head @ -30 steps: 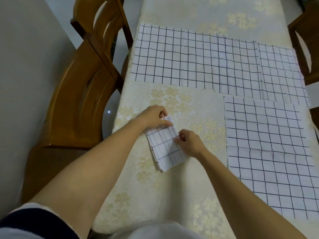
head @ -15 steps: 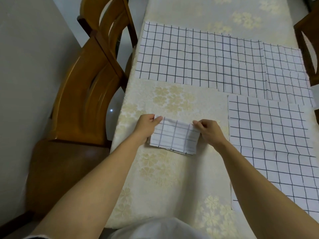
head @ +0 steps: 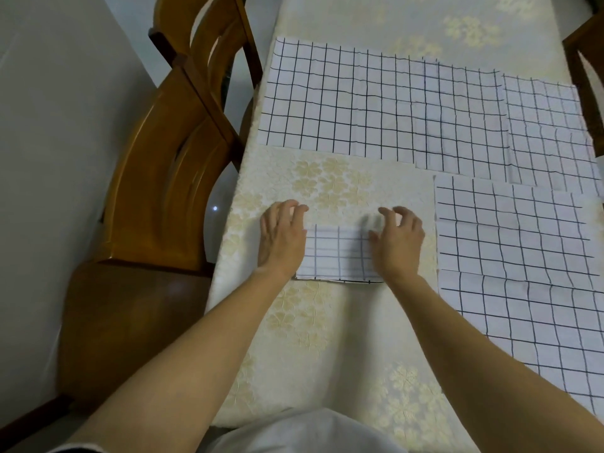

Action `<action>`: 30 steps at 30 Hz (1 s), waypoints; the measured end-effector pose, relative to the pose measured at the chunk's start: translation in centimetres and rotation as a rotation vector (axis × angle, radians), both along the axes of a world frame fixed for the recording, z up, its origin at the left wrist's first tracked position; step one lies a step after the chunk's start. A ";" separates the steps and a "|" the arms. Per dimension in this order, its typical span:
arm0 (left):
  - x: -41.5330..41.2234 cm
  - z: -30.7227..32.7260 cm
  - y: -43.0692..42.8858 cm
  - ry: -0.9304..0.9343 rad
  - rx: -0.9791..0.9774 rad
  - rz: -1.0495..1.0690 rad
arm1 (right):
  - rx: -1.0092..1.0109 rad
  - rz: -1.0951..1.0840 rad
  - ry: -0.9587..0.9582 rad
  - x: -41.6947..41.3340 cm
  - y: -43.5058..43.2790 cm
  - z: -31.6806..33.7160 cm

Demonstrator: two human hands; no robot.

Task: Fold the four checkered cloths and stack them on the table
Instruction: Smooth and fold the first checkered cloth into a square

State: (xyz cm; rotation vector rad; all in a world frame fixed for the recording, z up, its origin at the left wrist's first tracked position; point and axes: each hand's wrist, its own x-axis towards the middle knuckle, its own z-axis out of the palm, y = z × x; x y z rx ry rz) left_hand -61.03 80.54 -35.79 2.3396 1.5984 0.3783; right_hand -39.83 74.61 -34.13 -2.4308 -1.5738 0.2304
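A small folded checkered cloth (head: pixel 338 255) lies flat on the table (head: pixel 327 338) in front of me. My left hand (head: pixel 282 238) rests palm down on its left end, fingers relaxed and lifted a little. My right hand (head: pixel 397 243) lies over its right end, fingers loosely spread and blurred. Three unfolded checkered cloths lie spread out: a wide one (head: pixel 359 106) across the far side, one (head: pixel 552 132) at the far right overlapping it, and one (head: pixel 523 273) to the right of my right hand.
The table carries a cream floral tablecloth. Wooden chairs (head: pixel 163 178) stand along the table's left edge, with a grey floor beyond. Part of another wooden chair (head: pixel 588 76) shows at the right edge.
The folded cloth was turned from a slant to lie square and set down closer to me. Both hands let go of its ends and now lie flat over it.
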 end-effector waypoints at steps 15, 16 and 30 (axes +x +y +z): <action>1.7 -1.9 -3.3 0.111 -0.126 -0.355 | -0.146 0.290 0.027 -6.9 -2.4 -3.7; 1.6 -1.8 -3.2 0.120 -0.124 -0.362 | -0.144 0.299 0.025 -6.9 -2.2 -3.6; 0.6 -2.2 -2.6 0.296 -0.040 -0.458 | -0.198 0.335 0.098 -6.4 -2.6 -3.9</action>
